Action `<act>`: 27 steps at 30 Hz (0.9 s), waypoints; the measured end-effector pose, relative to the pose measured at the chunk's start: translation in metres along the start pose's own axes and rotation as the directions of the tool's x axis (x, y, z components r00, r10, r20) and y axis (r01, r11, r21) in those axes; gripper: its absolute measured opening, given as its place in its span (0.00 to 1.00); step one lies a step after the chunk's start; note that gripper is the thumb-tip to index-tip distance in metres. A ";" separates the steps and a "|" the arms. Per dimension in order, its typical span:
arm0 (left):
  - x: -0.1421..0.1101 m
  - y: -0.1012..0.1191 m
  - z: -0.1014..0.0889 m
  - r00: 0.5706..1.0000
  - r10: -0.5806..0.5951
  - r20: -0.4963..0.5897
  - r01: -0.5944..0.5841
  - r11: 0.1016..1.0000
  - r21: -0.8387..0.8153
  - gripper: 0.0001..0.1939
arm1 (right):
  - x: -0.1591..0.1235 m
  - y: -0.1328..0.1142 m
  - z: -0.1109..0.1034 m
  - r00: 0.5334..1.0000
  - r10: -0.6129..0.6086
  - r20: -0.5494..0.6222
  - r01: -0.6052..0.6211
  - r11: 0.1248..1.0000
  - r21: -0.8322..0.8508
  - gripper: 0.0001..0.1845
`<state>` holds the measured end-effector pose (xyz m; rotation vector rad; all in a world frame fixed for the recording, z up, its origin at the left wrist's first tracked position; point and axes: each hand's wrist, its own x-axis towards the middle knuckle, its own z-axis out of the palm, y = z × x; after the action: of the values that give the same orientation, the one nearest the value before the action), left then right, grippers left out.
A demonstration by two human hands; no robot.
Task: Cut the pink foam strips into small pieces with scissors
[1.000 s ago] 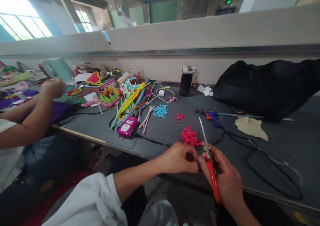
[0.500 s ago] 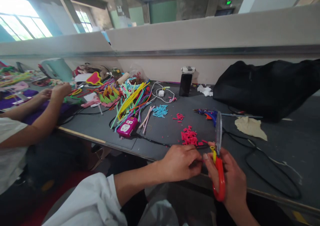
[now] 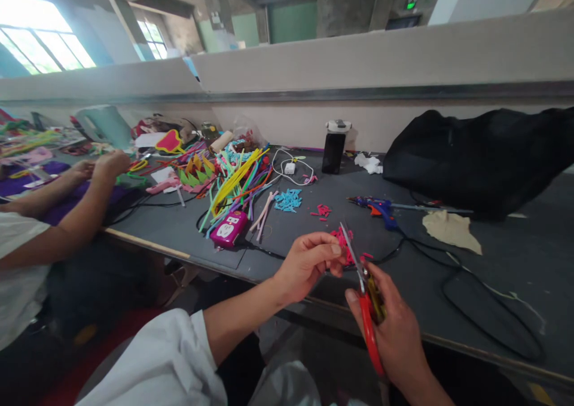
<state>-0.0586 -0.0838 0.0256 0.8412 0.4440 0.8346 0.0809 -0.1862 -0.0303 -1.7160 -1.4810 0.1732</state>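
Observation:
My right hand (image 3: 397, 328) is wrapped round a pair of scissors (image 3: 369, 328) with red-orange handles, their blades angled up and to the left. Just left of the blade tips, my left hand (image 3: 307, 262) is closed in a pinch, thumb against the fingers; whatever it grips is too small or hidden to make out. Behind the blades lies a pile of short red pieces (image 3: 348, 252), partly covered by my fingers. A smaller group of red pieces (image 3: 321, 211) sits farther back, with a heap of short blue pieces (image 3: 287, 200) to its left.
A blue glue gun (image 3: 381, 210) lies behind my right hand, its black cord trailing right. Left stand a purple power box (image 3: 229, 229) and a tangle of coloured pipe cleaners (image 3: 233, 182). At the back are a phone (image 3: 333, 153) and black bag (image 3: 475, 161). Another person's arms (image 3: 85, 208) work at far left.
My right hand has turned the scissors from upright to leaning left and lowered them slightly. My left hand has risen and rolled over, its thumb now showing, near the blades.

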 end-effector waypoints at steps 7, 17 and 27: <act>-0.002 -0.002 0.001 1.000 0.025 0.006 -0.025 0.999 -0.030 0.06 | 0.000 -0.005 0.000 0.997 -0.077 0.019 0.077 0.996 -0.042 0.25; -0.002 -0.006 0.004 0.999 0.017 -0.042 -0.019 0.999 -0.040 0.08 | -0.002 0.001 0.003 0.996 -0.084 -0.008 0.082 0.989 -0.127 0.27; -0.005 -0.007 0.009 0.998 0.032 -0.056 -0.035 0.998 -0.051 0.08 | -0.004 -0.001 0.006 0.990 -0.134 -0.046 0.127 0.983 -0.135 0.25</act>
<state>-0.0529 -0.0941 0.0258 0.7810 0.4563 0.8981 0.0751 -0.1862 -0.0351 -1.7058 -1.5880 -0.0418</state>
